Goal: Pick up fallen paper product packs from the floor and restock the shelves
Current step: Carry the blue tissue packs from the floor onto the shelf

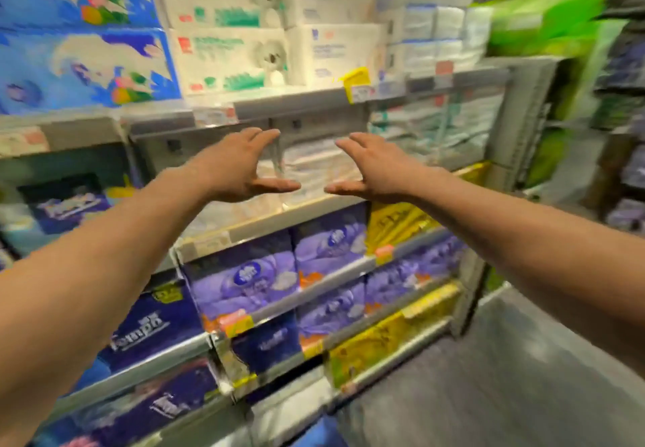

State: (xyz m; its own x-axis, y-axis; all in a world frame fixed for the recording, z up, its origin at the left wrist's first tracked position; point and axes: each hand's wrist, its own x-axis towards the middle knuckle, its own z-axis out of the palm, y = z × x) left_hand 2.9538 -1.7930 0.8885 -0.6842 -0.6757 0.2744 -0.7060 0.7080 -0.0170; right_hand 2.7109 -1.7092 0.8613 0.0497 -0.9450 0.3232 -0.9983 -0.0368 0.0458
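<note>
Left hand [241, 167] and right hand [375, 169], both spread and empty, palms facing, in front of a white paper pack [314, 171] on the shelf [279, 218].

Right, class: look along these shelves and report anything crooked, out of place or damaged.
The yellow tag on the upper shelf rail sits tilted and juts above the rail, unlike the flat labels beside it. The packs look stacked in order; blur hides any finer damage.
</note>
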